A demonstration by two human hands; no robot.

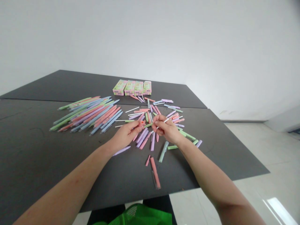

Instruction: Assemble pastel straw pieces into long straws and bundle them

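Over the middle of the loose pen parts, my left hand (127,133) pinches a short coral pen piece (142,123) whose round open end faces up. My right hand (165,126) is just beside it, fingers closed around a thin white pen refill (166,120) that slants across them. The two hands are close but apart. Below them on the table lie a coral pen barrel (154,170) with a clear clip or cap along it, and a small coral tip piece (147,160). Purple barrels (142,136) lie right under my hands.
A pile of pastel pens (89,115) lies on the dark table (112,178) to the left. Several small green-and-pink boxes (129,87) stand in a row behind. Green barrels (187,135) and a grey-green barrel (163,152) lie to the right. A white wall (150,37) rises behind.
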